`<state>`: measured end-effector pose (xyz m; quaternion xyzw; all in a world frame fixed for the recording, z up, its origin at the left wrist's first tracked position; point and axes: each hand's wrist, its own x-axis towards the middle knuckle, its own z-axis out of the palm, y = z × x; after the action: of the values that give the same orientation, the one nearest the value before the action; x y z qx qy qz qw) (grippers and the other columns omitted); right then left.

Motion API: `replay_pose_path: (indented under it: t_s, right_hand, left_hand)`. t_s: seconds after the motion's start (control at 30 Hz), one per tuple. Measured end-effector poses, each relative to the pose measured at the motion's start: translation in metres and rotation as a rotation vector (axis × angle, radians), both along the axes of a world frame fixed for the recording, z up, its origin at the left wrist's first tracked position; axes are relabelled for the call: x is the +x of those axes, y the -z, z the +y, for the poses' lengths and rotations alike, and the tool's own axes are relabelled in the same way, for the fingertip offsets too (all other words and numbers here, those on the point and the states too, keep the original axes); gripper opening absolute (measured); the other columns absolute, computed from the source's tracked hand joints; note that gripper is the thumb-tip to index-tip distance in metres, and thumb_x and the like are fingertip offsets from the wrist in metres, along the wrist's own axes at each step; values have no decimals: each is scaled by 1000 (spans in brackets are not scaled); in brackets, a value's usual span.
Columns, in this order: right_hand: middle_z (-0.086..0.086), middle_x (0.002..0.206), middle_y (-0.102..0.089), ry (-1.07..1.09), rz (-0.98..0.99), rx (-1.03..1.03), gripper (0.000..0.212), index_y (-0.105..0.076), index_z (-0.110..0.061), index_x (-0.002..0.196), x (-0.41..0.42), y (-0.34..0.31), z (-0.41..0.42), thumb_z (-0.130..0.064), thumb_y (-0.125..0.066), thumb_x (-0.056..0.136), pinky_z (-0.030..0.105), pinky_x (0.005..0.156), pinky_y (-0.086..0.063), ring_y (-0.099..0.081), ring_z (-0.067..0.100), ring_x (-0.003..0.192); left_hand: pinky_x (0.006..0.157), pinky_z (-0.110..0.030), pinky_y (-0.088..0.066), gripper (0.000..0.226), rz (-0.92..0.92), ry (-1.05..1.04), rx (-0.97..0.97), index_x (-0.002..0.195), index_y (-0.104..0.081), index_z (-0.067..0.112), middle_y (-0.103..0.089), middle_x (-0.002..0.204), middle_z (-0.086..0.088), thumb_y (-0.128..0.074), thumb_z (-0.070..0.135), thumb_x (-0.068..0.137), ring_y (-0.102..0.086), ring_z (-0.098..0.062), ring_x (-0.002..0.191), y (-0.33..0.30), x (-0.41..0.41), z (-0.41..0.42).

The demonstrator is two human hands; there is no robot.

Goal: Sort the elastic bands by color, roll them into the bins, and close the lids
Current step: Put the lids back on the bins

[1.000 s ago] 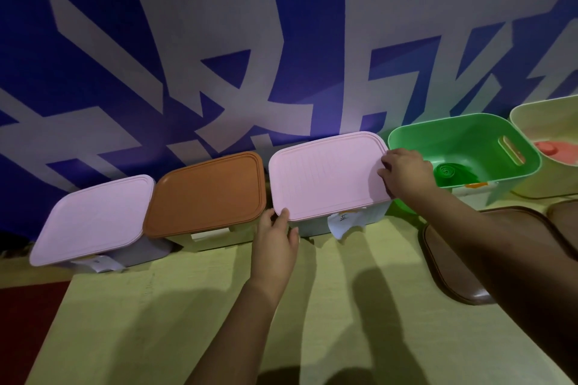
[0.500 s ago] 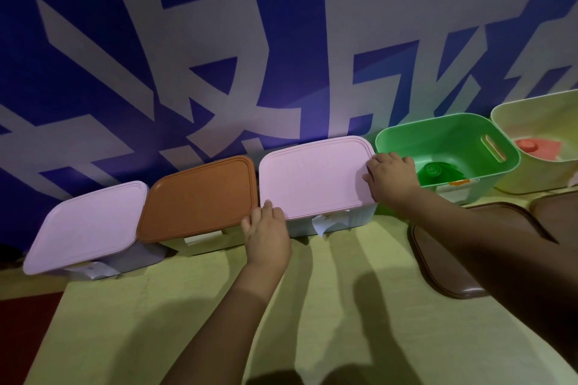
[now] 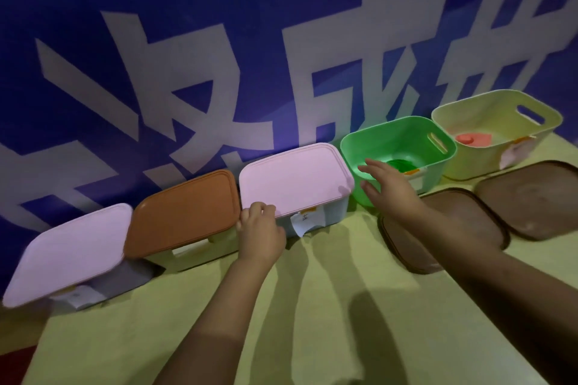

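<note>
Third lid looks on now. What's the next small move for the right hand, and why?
Probably take the nearer brown lid lying on the table and set it on the green bin. That bin is open with a green roll inside, and the right hand, fingers spread and empty, hovers at its rim. The left hand rests on the pink lid.

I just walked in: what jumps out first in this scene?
A row of five bins along a blue wall with huge pale lettering. The three on the left are lidded, and the left hand rests at the near corner of the middle pink lid. The right hand hangs open before the open green bin, with two brown lids lying nearby.
</note>
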<state>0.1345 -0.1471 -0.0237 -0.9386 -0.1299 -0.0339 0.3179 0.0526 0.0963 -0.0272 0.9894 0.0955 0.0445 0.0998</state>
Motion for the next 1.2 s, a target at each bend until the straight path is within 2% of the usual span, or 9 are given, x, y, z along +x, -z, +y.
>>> replay_pose_path:
  t_s: [0.1,0.23,0.33,0.53,0.63,0.77,0.87,1.03,1.2]
  right_hand:
    - [16,136,-50,164,4,56,34,-59,-5,123,-35,14,-48,-11,-60,89,33,102,-33,-46,31,126]
    - [22,126,-56,425,181,-25,38,-58,-2,121,-53,49,-129,-9,-61,84,36,98,-37,-50,37,116]
    - [24,128,-52,507,354,-86,45,-52,-5,128,-56,69,-177,-16,-60,86,42,98,-38,-48,41,116]
    - [20,116,-60,511,565,24,43,-52,-7,123,-45,98,-233,-30,-55,87,47,92,-46,-56,38,106]
    - [15,113,-63,411,609,74,41,-51,-11,125,-40,97,-244,-27,-54,88,47,91,-48,-59,33,103]
    - [15,121,-61,324,616,140,39,-51,-8,128,-34,94,-252,-20,-53,90,44,94,-45,-56,33,109]
    - [12,126,-59,307,609,212,46,-47,-11,136,-33,92,-258,-20,-54,91,39,94,-45,-56,29,113]
    - [7,128,-59,283,369,356,45,-50,-12,135,-34,85,-266,-5,-51,91,31,97,-41,-55,22,117]
    - [1,123,-62,260,229,477,42,-56,-23,128,-18,82,-262,-10,-58,88,37,97,-47,-59,18,111]
  left_hand:
    - [84,-41,-44,33,-201,144,-236,104,-66,6,-61,104,-15,-53,8,73,-55,-37,97,22,-16,-35]
    - [79,-26,-43,27,-52,159,-596,110,-63,8,-58,110,-8,-55,3,85,-55,-18,89,53,-36,-95]
    - [72,-16,-42,20,149,-32,-886,104,-63,14,-63,108,-7,-54,3,89,-57,-14,87,80,-35,-137]
    - [65,-29,-42,25,369,-587,-1611,117,-46,11,-55,86,-8,-48,0,94,-54,-17,70,100,-3,-203]
    - [69,-30,-41,30,355,-667,-1645,124,-39,18,-55,89,-7,-43,4,98,-55,-19,79,101,11,-224]
    - [60,-27,-37,32,261,-690,-1455,126,-46,12,-60,86,-6,-53,7,95,-54,-16,69,109,16,-238]
    - [64,-28,-40,34,154,-674,-1365,124,-53,19,-66,98,-8,-57,7,92,-58,-19,77,110,11,-240]
    - [50,-21,-36,30,41,-550,-1268,115,-66,19,-61,89,-7,-46,6,96,-46,-13,63,93,7,-244]
    - [68,-27,-45,25,-34,-389,-1371,108,-68,19,-63,102,-5,-48,30,97,-56,-17,84,60,-1,-239]
